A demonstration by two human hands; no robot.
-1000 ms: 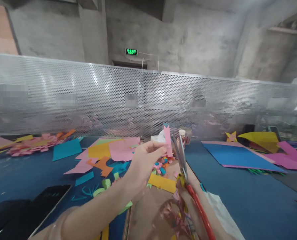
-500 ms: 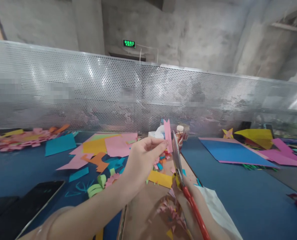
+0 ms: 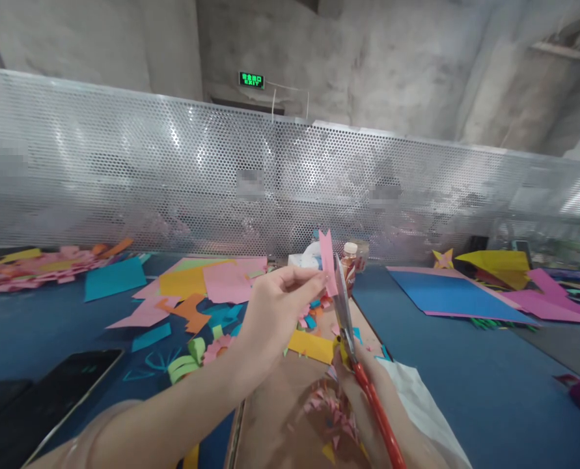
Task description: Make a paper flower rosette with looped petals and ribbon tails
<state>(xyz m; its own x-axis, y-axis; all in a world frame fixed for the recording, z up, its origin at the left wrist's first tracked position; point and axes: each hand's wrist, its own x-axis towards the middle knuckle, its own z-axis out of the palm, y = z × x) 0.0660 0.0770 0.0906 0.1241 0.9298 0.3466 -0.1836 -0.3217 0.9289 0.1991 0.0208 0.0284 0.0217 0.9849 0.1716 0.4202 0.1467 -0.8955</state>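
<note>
Between thumb and fingertips, my left hand point(image 3: 275, 312) pinches a narrow pink paper strip point(image 3: 327, 257) held upright. A V-shaped notch marks the strip's top end. My right hand point(image 3: 362, 384) is closed around red-handled scissors point(image 3: 345, 312), whose blades point up just right of the strip's lower part. Whether the blades touch the paper I cannot tell. Beneath the hands lies a brown board point(image 3: 280, 417) with a heap of pink paper scraps point(image 3: 331, 410) and a yellow paper piece point(image 3: 312, 346).
Coloured paper sheets point(image 3: 228, 281) and a black phone point(image 3: 55, 400) lie on the left. A blue sheet point(image 3: 455, 293) is on the right, near a white tissue point(image 3: 416, 397). A bottle point(image 3: 349, 260) stands behind the hands, before a perforated metal partition point(image 3: 196, 176).
The view has shifted slightly. Both hands keep nearly the same pose, with the pink strip still in the left and the scissors still in the right.
</note>
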